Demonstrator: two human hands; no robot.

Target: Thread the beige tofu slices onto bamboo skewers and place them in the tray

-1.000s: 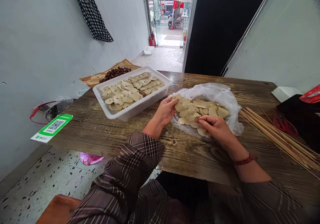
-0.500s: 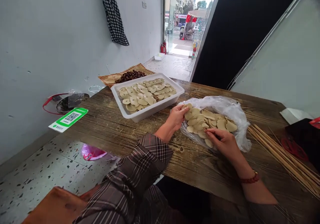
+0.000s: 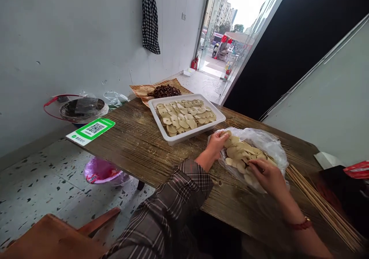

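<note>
Thin, round beige slices [image 3: 240,151], which look like potato, lie heaped in an open clear plastic bag [image 3: 269,139] on the wooden table. At the bag's left edge, my left hand [image 3: 215,145] is closed on a slice [image 3: 226,133], thumb against fingers. My right hand [image 3: 268,174] is over the near side of the heap, thumb and fingertips pinched together. What it pinches, if anything, is too small to make out. Behind my left hand stands a white plastic tray [image 3: 184,137] of similar slices threaded in rows on skewers.
Dark reddish-brown pieces [image 3: 165,91] lie on a woven mat [image 3: 141,91] behind the tray. Bare wooden skewers [image 3: 317,201] are bundled at the right. A green QR card [image 3: 93,130] sits at the table's left end. A brown stool [image 3: 54,239] and pink-lined bin [image 3: 102,172] stand below.
The view has turned, so the table and tray appear shifted right and lower. Both hands stay at the bag, my left still pinching a slice and my right still with its fingertips together.
</note>
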